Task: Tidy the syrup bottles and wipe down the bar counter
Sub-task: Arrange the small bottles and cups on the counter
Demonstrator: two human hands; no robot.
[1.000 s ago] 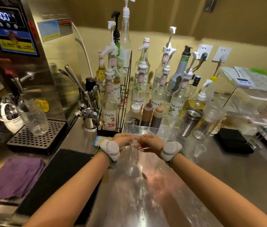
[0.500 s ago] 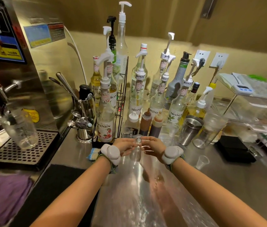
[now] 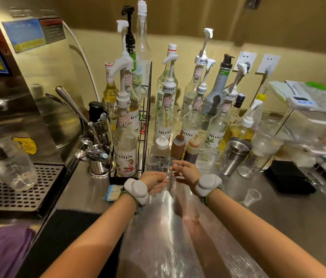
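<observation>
Both hands, left [image 3: 154, 180] and right [image 3: 186, 171], are gripping a small clear glass bottle [image 3: 168, 173] over the steel table [image 3: 278, 227]

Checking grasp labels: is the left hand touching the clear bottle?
Touching. The head view shows the left hand with fingers wrapped around the clear bottle; the right hand pinches near its neck.

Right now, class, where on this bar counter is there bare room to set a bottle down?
Bare steel lies right of the small plastic cup, before the black scale. Crowded: the syrup bottles and metal shaker behind both hands.
</observation>
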